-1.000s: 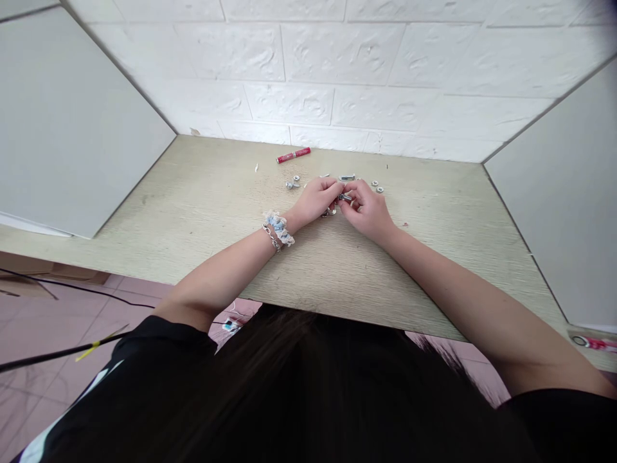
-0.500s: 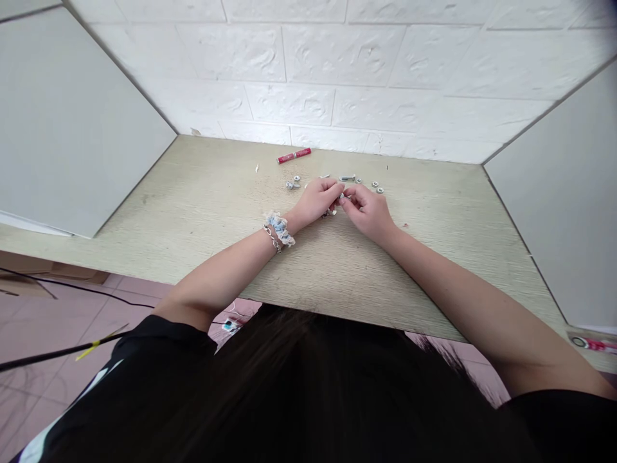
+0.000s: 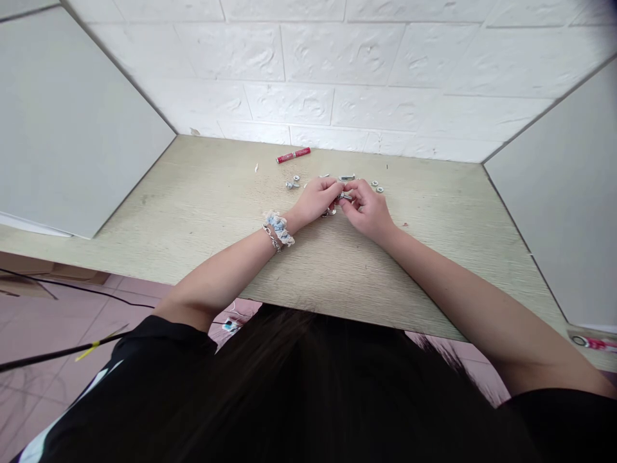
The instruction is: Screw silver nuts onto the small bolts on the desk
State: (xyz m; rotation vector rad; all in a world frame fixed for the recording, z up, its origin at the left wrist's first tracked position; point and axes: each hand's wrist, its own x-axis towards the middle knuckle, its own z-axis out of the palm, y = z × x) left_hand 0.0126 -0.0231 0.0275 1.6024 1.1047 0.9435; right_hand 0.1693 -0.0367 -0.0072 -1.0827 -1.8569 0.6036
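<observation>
A small silver bolt is held between my two hands above the table. My left hand pinches its left end, where the fingers hide most of the head. From the other side, the thumb and fingers of my right hand close around the shank. Whether a nut sits on it cannot be made out. Partly covered by my left hand, more small metal pieces lie below it. Just behind the hands is another bolt. Two loose nuts rest beyond my right hand.
A bolt and a nut lie left of my left hand, near brown specks. Farther back is a red marker-like tube. A white brick wall closes off the back, with grey panels on both sides.
My right fingers have shifted and spread slightly around the bolt, so more of its shank shows. My left hand stays in nearly the same place.
</observation>
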